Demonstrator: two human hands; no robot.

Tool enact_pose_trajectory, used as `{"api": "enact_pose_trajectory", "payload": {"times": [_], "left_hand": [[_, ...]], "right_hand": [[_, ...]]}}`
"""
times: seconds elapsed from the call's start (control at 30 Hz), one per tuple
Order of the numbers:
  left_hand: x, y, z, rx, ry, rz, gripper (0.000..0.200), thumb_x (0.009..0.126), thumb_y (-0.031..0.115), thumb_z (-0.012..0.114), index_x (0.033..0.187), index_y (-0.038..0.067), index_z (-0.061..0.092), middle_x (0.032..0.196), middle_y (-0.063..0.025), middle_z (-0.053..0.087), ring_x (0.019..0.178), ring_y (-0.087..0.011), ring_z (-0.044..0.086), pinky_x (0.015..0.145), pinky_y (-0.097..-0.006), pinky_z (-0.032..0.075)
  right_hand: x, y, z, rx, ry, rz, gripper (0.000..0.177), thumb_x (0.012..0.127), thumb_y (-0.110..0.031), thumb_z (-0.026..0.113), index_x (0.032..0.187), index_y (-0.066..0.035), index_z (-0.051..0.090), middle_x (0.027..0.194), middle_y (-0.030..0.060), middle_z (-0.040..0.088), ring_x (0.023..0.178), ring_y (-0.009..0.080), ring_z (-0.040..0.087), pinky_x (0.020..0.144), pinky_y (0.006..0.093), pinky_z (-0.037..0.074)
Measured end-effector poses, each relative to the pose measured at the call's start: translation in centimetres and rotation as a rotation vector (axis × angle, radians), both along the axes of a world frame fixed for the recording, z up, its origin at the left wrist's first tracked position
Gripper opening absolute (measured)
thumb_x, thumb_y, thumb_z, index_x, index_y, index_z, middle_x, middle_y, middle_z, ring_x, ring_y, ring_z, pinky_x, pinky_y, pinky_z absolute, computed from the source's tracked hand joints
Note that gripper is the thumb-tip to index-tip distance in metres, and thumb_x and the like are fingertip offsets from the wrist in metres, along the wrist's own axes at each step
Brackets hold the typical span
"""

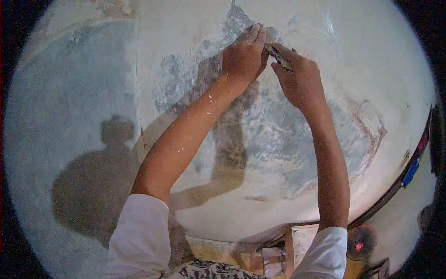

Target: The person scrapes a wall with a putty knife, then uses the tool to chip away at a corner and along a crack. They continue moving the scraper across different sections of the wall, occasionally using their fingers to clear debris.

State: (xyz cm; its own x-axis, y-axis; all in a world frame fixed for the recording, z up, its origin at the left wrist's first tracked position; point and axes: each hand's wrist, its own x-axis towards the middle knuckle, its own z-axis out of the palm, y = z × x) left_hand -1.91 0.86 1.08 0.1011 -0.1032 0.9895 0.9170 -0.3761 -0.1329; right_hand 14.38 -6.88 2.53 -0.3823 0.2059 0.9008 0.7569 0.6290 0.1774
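We are holding a tool (pixel 279 58) up at a patchy wall (pixel 371 79).
Our right hand (pixel 301 79) is gripping it near one end; our left hand (pixel 245 55) is stretching its fingers by the other, and we cannot tell whether it is gripping.

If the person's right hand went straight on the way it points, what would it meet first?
Beyond the tool it holds, most likely the left hand: its fingers lie up and left of the right hand. Depth is unclear in this single view.
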Motion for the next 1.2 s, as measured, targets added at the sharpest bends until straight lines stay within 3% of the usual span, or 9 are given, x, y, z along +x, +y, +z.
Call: {"api": "enact_pose_trajectory", "payload": {"times": [0.17, 0.3, 0.5, 1.2], "left_hand": [[0.1, -0.6, 0.0, -0.093, 0.003, -0.047, 0.047, 0.089, 0.024, 0.055, 0.130, 0.004, 0.054, 0.138, -0.0151, 0.052, 0.081, -0.0392, 0.069, 0.075, -0.0492, 0.056], [-0.1, 0.4, 0.5, 0.010, -0.020, -0.126, 0.044, 0.087, 0.022, 0.057, 0.126, 0.002, 0.056, 0.133, -0.0160, 0.055, 0.079, -0.0390, 0.069, 0.072, -0.0498, 0.057], [-0.3, 0.9, 1.1, 0.045, 0.027, -0.099, 0.042, 0.086, 0.021, 0.057, 0.123, 0.000, 0.058, 0.130, -0.0168, 0.057, 0.079, -0.0388, 0.069, 0.069, -0.0494, 0.057], [-0.5, 1.2, 0.8, 0.090, 0.035, -0.052, 0.041, 0.084, 0.022, 0.058, 0.119, 0.002, 0.061, 0.125, -0.0171, 0.061, 0.074, -0.0354, 0.070, 0.067, -0.0464, 0.058]], "right_hand": [[-0.2, 0.1, -0.4, -0.035, 0.073, 0.071, 0.035, 0.085, -0.016, 0.064, 0.119, -0.009, 0.064, 0.096, 0.0216, 0.068, 0.081, 0.0407, 0.066, 0.075, 0.0464, 0.054], [-1.7, -0.7, -0.4, -0.043, 0.099, 0.030, 0.035, 0.084, -0.015, 0.065, 0.119, -0.008, 0.065, 0.099, 0.0212, 0.068, 0.086, 0.0400, 0.067, 0.077, 0.0442, 0.054], [-1.1, -0.1, 0.8, 0.022, 0.056, 0.053, 0.034, 0.083, -0.014, 0.066, 0.116, -0.006, 0.066, 0.099, 0.0215, 0.068, 0.091, 0.0396, 0.066, 0.083, 0.0433, 0.053], [-0.6, 1.2, -0.2, -0.070, 0.127, 0.103, 0.040, 0.081, -0.018, 0.068, 0.119, -0.007, 0.065, 0.101, 0.0220, 0.068, 0.091, 0.0383, 0.067, 0.083, 0.0415, 0.053]]}}
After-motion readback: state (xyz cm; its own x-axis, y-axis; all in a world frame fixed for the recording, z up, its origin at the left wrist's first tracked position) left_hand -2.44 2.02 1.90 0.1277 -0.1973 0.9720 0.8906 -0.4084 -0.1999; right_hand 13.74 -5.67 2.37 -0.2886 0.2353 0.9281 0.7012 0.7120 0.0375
